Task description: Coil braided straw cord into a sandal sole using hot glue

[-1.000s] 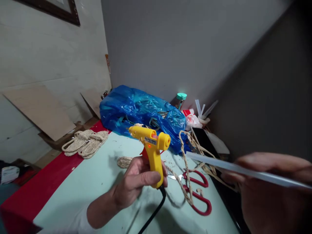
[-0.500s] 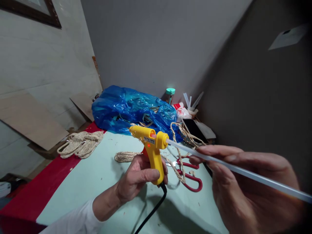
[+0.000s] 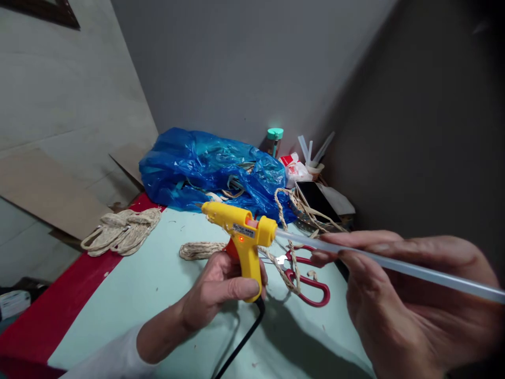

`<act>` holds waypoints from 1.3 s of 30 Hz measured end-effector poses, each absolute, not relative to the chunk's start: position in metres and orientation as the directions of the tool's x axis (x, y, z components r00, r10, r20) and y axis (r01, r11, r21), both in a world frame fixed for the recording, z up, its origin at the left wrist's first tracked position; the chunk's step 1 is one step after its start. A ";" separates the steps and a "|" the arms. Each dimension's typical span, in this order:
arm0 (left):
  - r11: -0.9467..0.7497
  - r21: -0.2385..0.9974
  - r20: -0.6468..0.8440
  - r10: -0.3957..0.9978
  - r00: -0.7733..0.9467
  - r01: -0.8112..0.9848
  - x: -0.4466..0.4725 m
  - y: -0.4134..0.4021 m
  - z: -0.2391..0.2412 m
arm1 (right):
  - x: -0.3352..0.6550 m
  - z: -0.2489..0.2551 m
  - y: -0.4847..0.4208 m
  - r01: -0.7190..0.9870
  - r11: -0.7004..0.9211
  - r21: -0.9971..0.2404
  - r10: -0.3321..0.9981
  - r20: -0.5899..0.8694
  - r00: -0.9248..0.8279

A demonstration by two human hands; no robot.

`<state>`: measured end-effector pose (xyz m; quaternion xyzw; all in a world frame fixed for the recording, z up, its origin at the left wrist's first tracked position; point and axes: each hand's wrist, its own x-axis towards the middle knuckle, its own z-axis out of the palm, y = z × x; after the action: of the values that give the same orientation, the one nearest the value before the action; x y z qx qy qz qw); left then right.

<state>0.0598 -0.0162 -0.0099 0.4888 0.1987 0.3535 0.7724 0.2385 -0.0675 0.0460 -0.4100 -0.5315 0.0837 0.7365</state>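
My left hand (image 3: 224, 289) is closed around the handle of a yellow hot glue gun (image 3: 248, 252), thumb across the grip. The gun's nozzle points left and a small red light glows on its side. Between the thumb and fingers of my right hand (image 3: 410, 295) is a long translucent glue stick (image 3: 394, 265). Its front end meets the round opening at the gun's back. A black cord (image 3: 246, 337) runs down from the handle. Behind the gun, a braided straw cord (image 3: 283, 210) hangs over red-handled scissors (image 3: 315, 292) on the table.
A blue plastic bag (image 3: 205, 168) lies along the wall. Bundles of straw cord (image 3: 124, 230) rest at the left, with another bundle (image 3: 201, 250) behind my left hand. At the back right are a phone (image 3: 316, 200), a green-lidded jar (image 3: 275, 138) and a cup (image 3: 314, 168) of glue sticks.
The view has shifted slightly. The glue gun sits a little larger and its back end a little further right. Both hands keep their holds, and the glue stick lies at a flatter angle.
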 end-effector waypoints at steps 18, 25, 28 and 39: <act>0.254 0.946 -0.031 0.693 0.720 -0.203 0.058 -0.020 -0.008 | 0.242 0.023 -0.067 -0.002 0.550 -0.835 0.788 0.517 0.335; 0.203 0.965 -0.031 0.722 0.691 -0.168 0.057 -0.023 -0.002 | 0.237 0.027 -0.063 -0.200 0.454 -0.869 0.855 0.361 0.373; 0.146 0.982 -0.028 0.742 0.670 -0.121 0.056 -0.024 0.001 | 0.238 0.027 -0.062 -0.236 0.432 -0.870 0.869 0.332 0.366; 0.004 0.999 -0.028 0.813 0.582 0.042 0.052 -0.030 0.001 | 0.239 0.022 -0.064 -0.239 0.454 -0.858 0.886 0.408 0.219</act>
<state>0.0523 -0.0301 0.0007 0.6346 0.3369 0.3090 0.6231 0.2387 -0.0635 0.0221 -0.3369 -0.4804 0.3995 0.7044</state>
